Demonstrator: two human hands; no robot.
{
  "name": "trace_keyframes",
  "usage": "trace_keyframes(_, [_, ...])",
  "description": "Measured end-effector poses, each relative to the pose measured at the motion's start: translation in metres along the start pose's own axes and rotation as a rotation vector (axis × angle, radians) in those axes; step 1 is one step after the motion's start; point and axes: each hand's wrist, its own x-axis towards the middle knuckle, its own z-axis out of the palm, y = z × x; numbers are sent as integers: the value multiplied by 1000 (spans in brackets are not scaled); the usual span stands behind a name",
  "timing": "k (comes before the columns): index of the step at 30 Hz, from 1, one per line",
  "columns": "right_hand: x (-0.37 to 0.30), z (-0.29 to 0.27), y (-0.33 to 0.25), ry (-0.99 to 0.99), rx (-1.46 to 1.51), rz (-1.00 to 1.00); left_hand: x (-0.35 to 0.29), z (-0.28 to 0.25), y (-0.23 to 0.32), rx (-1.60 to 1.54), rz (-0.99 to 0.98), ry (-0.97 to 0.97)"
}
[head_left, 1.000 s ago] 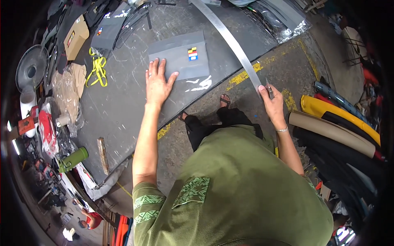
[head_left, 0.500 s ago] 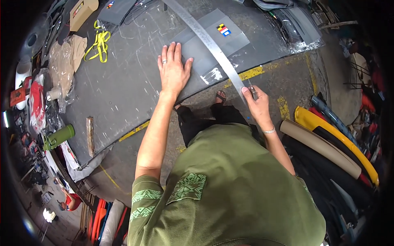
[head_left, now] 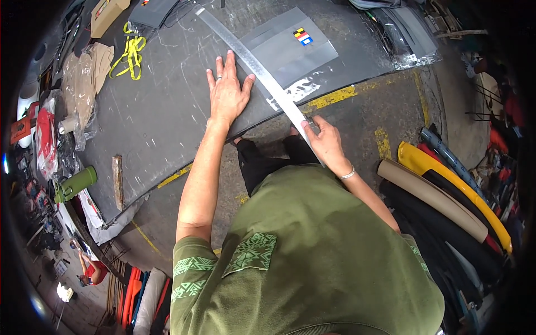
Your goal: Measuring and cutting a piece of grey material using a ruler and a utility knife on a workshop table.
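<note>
My right hand (head_left: 326,146) grips the near end of a long metal straightedge (head_left: 267,81), thumb on top, past the table's front edge. A small dark thing shows by its fingers, too small to name. The straightedge slants away to the far left across the left side of a grey, see-through sheet (head_left: 304,58). On that sheet is a small multicoloured patch (head_left: 302,37). Flat on the dark tabletop (head_left: 162,106), fingers spread, my left hand (head_left: 228,92) lies left of the straightedge, its thumb close to the edge.
A yellow strap (head_left: 131,56), brown paper (head_left: 82,84) and plastic bags lie on the left. A wooden stick (head_left: 117,181) and a green bottle (head_left: 75,184) sit near the left corner. Stacked grey sheets (head_left: 410,36) are at far right; material rolls (head_left: 432,198) stand right of me.
The straightedge has shifted left with my right hand, leaving the patch side of the sheet more exposed; its far end now shows. My left hand has moved slightly left.
</note>
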Motion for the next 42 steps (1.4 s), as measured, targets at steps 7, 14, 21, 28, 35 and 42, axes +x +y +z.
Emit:
trace_keyframes(7, [17, 4, -12, -78, 44, 62, 9, -6, -4, 24, 30, -14])
trace_keyframes(14, [33, 31, 23, -130, 348, 24, 22, -1, -22, 125, 149, 19])
trace_keyframes(21, [29, 24, -8, -182, 697, 201, 20, 1, -23, 152, 144, 39])
trace_keyframes(28, [31, 34, -12, -214, 738, 185, 23, 4, -26, 119, 139, 48])
trace_keyframes(35, [32, 32, -12, -202, 804, 219, 22, 4, -27, 129, 150, 64])
trace_keyframes(42, [34, 31, -9, -82, 578, 178, 21, 3, -26, 105, 137, 63])
